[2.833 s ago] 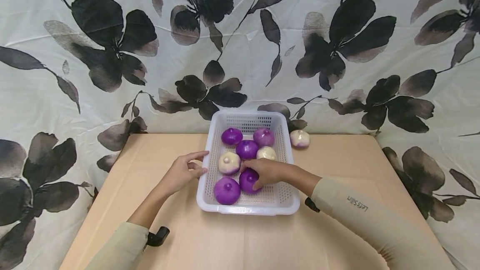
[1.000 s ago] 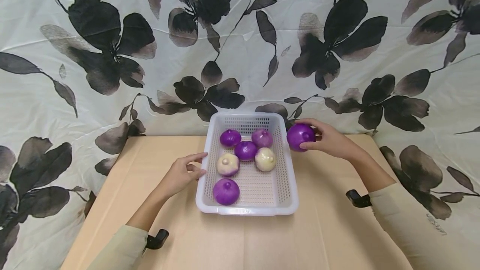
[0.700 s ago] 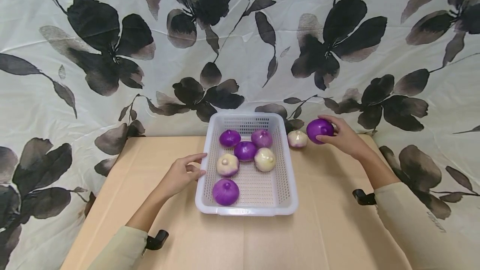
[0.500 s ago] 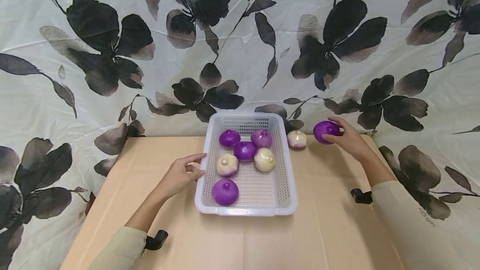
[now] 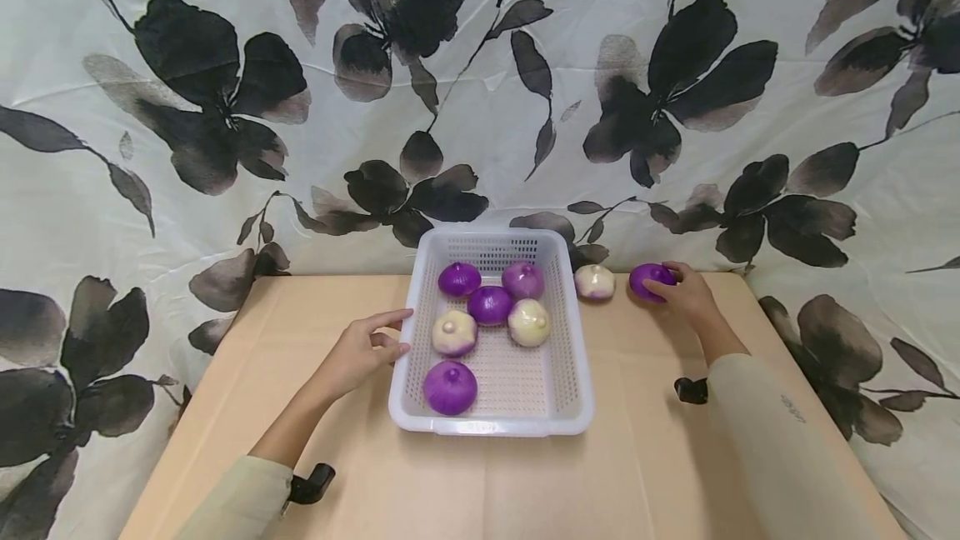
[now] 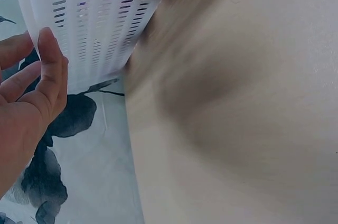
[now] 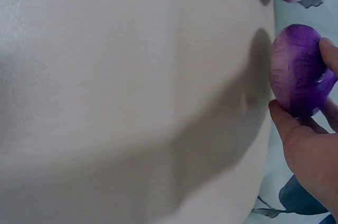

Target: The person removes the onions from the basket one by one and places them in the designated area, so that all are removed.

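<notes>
My right hand [image 5: 693, 298] grips a purple onion [image 5: 649, 280] at the back edge of the table, to the right of a cream-and-purple onion [image 5: 595, 282]. In the right wrist view, thumb and fingers are around this onion [image 7: 298, 71]. My left hand [image 5: 366, 350] holds the left rim of a white perforated basket [image 5: 577, 357]; in the left wrist view its fingertips are at the basket's rim and outer wall [image 6: 95, 28]. Inside the basket lie several purple onions, one of them [image 5: 450, 387] at the front left, and two cream ones, one [image 5: 528, 322] right of centre.
The tan table [image 5: 487, 490] carries the basket near its middle. Behind the table's back edge hangs a white cloth [image 5: 540, 148] with dark flowers. A small black camera [image 5: 691, 391] is worn on the right wrist, another [image 5: 312, 483] on the left.
My right hand took the purple onion from the front of the basket, carried it right past the rim and the cream-and-purple onion, then lowered it. The left hand stayed at the rim.
</notes>
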The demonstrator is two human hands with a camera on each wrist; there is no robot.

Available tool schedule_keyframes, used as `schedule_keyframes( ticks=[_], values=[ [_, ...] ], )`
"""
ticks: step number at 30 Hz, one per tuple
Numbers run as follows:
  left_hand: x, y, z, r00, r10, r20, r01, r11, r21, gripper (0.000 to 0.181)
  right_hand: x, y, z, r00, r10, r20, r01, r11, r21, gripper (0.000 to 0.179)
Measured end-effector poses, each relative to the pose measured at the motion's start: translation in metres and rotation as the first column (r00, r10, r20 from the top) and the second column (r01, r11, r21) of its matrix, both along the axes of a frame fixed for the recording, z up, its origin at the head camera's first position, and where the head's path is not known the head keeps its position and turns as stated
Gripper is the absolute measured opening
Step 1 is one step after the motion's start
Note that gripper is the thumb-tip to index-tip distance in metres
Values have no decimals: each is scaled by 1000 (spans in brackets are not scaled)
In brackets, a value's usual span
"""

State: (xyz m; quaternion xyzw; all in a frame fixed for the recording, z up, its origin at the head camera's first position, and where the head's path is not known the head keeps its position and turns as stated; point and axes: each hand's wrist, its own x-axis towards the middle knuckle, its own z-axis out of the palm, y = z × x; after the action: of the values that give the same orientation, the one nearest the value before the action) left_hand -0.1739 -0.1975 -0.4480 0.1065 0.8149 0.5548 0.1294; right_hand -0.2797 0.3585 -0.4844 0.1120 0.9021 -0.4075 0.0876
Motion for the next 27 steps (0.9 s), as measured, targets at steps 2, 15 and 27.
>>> schedule_keyframes(
  ticks=[2, 15, 27],
  values=[
    [1, 0, -1, 1000, -3, 4, 3, 1000, 3, 59, 1, 1, -4, 1000, 3, 13, -3, 1000, 18, 83],
    [-1, 3, 3, 1000, 3, -6, -3, 1000, -27, 58, -6, 7, -14, 999, 41, -2, -40, 996, 84, 82],
    [-2, 3, 4, 1000, 3, 5, -3, 1000, -22, 58, -7, 10, -15, 998, 67, 6, -67, 997, 33, 87]
  ],
)
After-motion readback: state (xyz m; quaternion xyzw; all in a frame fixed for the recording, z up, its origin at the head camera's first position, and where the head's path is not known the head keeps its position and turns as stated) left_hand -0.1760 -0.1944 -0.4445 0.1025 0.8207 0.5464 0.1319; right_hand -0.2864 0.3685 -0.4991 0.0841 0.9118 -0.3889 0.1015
